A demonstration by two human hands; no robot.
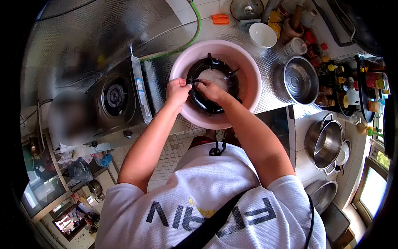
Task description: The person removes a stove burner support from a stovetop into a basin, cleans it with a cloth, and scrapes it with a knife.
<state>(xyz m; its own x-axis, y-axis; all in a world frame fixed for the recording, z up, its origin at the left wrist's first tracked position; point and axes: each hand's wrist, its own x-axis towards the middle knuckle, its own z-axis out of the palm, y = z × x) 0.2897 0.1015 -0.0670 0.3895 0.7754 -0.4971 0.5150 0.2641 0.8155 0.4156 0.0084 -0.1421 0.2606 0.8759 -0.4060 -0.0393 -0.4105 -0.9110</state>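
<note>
In the pink basin [248, 66], which is standing at the front edge of the metal-covered counter [266, 98], the black pot-support ring [200, 101] is lying with its prongs pointing up. The left hand [177, 92] is pinching the ring's left side, thumb and fingers nearly closed; the right hand [211, 90] is gripping just beside it, its fingers curled in tightly, but I cannot tell the exact contact under them. The ring is looking wet and smooth, so it could slip from the fingers, I think, if they are pressing unevenly, and a prong could scratch the skin. Both hands are holding the same side, so a strong pull could tip the ring and splash the pale liquid [215, 77], or shift the basin over the front edge.
</note>
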